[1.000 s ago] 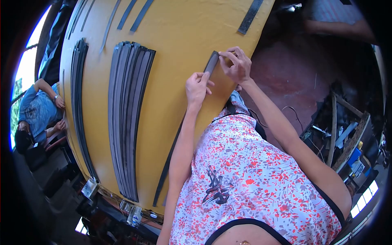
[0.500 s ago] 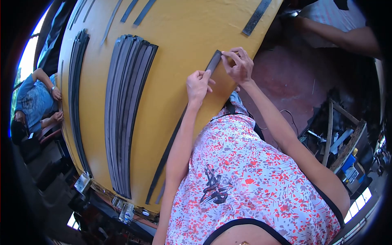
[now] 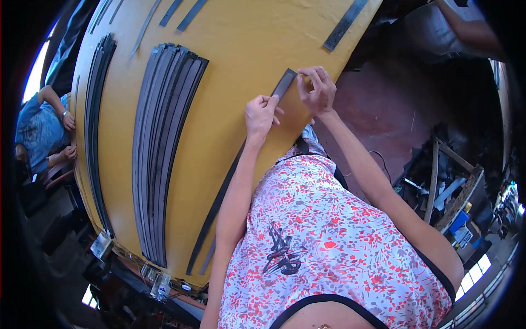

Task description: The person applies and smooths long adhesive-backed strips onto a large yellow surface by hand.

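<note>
My left hand is closed on a long dark strip, thumb on top, a little below its far end. The strip runs down the table under my left forearm towards the near edge. My right hand is held at the strip's far corner, thumb and forefinger pinched together. Whatever thin thing lies between those fingertips is too small to make out. To the left lies a thick bundle of similar strips, and beyond it a narrower bundle.
A yellow-covered table carries more single strips, one near its right edge. A person in a blue shirt works at the opposite side. Another person's arm shows at upper right. A wooden frame stands at right.
The view has shifted slightly. Both hands keep almost the same places on the strip, with the right fingertips slightly farther from its end. The person's arm at upper right has moved up.
</note>
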